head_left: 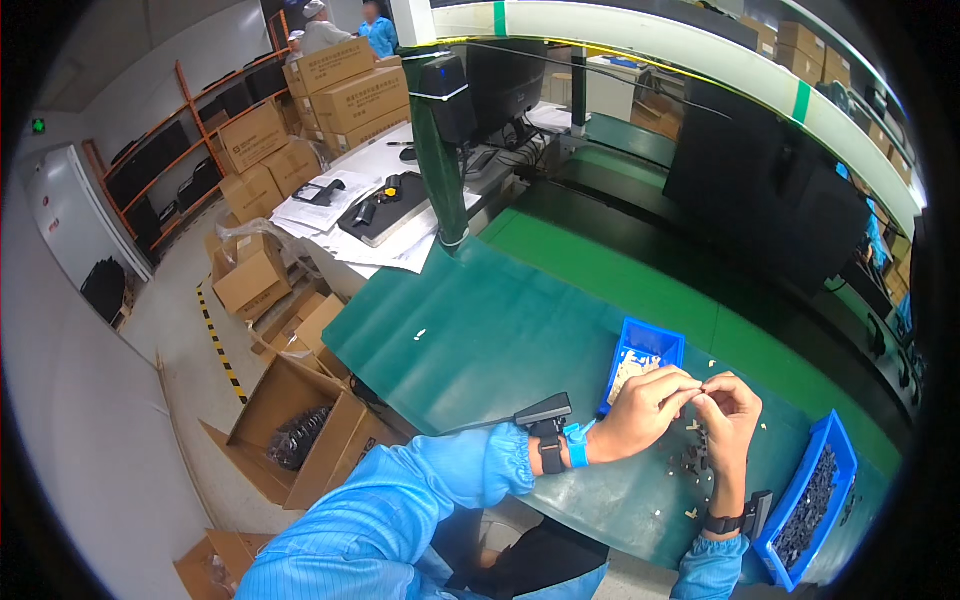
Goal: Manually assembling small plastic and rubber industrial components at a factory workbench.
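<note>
Two bare hands — left hand (640, 412) and right hand (729, 415) — meet right of centre, fingertips pinching a tiny item (702, 389) too small to identify. Small black pieces (808, 505) lie in the long blue plastic bin (776, 567), lower right; more scatter the dark-green tabletop (480, 335).

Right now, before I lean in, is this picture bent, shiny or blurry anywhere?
In the head view, the white overhead beam bows into an arc, and the picture's corners go black; in the same view, the green mat has a soft, pale sheen; also in the head view, detail where the left hand and right hand meet is too small to make out.
</note>
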{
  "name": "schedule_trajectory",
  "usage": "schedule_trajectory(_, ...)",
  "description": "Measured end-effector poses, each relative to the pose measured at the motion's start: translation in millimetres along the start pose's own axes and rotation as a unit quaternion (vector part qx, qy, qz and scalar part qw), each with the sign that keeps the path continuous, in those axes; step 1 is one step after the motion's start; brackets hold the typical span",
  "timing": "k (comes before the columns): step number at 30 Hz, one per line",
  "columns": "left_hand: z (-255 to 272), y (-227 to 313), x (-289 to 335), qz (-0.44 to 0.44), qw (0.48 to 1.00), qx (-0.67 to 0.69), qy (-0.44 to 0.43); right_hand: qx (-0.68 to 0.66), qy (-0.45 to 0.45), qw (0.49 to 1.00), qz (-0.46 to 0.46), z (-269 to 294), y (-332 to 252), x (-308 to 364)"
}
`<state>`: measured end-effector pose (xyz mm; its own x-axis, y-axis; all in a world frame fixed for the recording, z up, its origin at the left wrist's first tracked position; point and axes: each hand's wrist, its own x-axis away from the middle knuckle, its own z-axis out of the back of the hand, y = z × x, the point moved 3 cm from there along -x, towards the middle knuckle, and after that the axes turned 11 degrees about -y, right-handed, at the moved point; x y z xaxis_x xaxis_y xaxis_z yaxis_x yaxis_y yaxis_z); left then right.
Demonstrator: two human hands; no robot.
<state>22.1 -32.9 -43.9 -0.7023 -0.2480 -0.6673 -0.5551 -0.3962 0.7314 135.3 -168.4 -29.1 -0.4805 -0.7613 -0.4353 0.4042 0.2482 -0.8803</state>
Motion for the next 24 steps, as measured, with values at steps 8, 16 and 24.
schedule_trajectory(8, -0.6, -1.3, 0.5, 0.008, 1.000, 0.010, -0.005, -0.012, -0.016, 1.000, 0.009, -1.0, 0.0, -0.4)
schedule_trajectory(16, -0.4, 1.0, -0.3, 0.012, 1.000, 0.011, -0.002, 0.010, -0.010, 1.000, 0.020, -1.0, -1.7, 0.3)
schedule_trajectory(24, 0.0, 3.2, -3.1, -0.001, 1.000, -0.006, 0.011, 0.008, -0.001, 1.000, 0.017, -5.0, -2.1, -1.0)
